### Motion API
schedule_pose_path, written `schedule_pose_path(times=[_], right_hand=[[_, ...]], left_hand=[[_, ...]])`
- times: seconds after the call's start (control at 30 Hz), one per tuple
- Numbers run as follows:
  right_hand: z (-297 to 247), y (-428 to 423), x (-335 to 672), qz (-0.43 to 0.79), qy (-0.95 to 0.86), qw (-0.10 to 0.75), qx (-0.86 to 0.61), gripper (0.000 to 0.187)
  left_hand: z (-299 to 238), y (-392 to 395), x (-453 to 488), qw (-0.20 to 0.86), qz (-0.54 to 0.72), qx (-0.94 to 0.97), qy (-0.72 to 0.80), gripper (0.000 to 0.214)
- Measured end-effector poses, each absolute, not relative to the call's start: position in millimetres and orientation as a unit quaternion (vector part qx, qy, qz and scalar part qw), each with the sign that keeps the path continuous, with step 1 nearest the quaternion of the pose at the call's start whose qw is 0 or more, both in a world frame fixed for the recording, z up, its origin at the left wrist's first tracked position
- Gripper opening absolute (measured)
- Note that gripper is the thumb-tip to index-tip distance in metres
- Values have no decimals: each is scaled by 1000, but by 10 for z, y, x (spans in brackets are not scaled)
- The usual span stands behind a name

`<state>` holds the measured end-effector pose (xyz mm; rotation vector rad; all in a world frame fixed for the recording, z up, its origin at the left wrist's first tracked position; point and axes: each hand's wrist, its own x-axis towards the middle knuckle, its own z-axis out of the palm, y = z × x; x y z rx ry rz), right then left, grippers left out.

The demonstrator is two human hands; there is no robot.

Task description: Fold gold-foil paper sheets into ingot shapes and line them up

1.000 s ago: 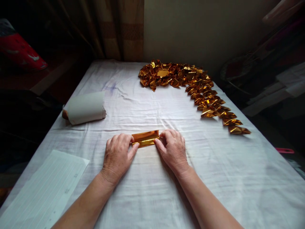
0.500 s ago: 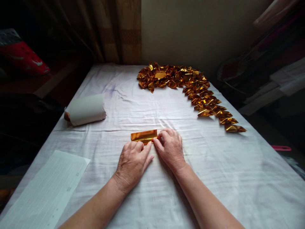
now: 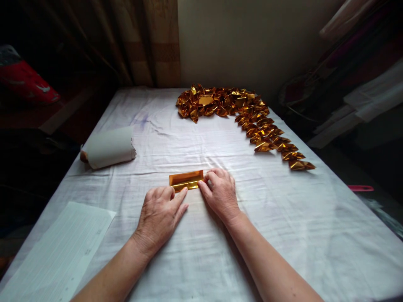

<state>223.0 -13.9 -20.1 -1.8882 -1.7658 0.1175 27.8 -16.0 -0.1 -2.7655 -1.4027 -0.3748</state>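
Observation:
A small strip of gold foil paper point(image 3: 186, 179) lies on the white cloth in front of me, with a crease running along its length. My left hand point(image 3: 160, 214) rests at its near left edge, index finger stretched out and pressing that edge, thumb held apart. At the right end, my right hand point(image 3: 221, 193) pinches the strip's corner between thumb and curled fingers. Farther back lies a garland of folded gold foil pieces point(image 3: 264, 121), bunched at the back and trailing in rows toward the right.
A white paper roll point(image 3: 110, 147) with brown showing at its left end lies at the left. Nearer, a lined paper sheet point(image 3: 63, 247) lies flat. A pink handle point(image 3: 360, 188) shows beyond the right table edge. A red patterned object point(image 3: 28, 82) stands far left.
My left index finger has slid leftward along the foil's near edge, away from the right hand. My right hand stays at the right end. The whole view has shifted slightly.

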Motion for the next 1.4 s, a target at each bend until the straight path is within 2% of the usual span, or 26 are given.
schedule_pose_path(times=[0.3, 0.53, 0.77, 0.93, 1.07, 1.4], right_hand=[[-192, -138, 2241, 55, -656, 272, -702, 12], [-225, -125, 2257, 51, -659, 278, -697, 9], [-179, -220, 2260, -3, -681, 362, -636, 23], [-112, -359, 2016, 44, -831, 245, -498, 37], [-121, -425, 1920, 92, -837, 159, -515, 49], [-204, -583, 2256, 40, -778, 137, -612, 44]], left_hand=[[14, -143, 40, 56, -102, -889, -444, 32], [-19, -141, -44, 67, -139, -895, -419, 32], [-80, -110, -52, 44, -144, -908, -390, 34], [-97, -118, -44, 49, -162, -905, -391, 34], [-115, -118, -47, 48, -171, -902, -393, 34], [-85, -98, -34, 36, -189, -900, -392, 28]])
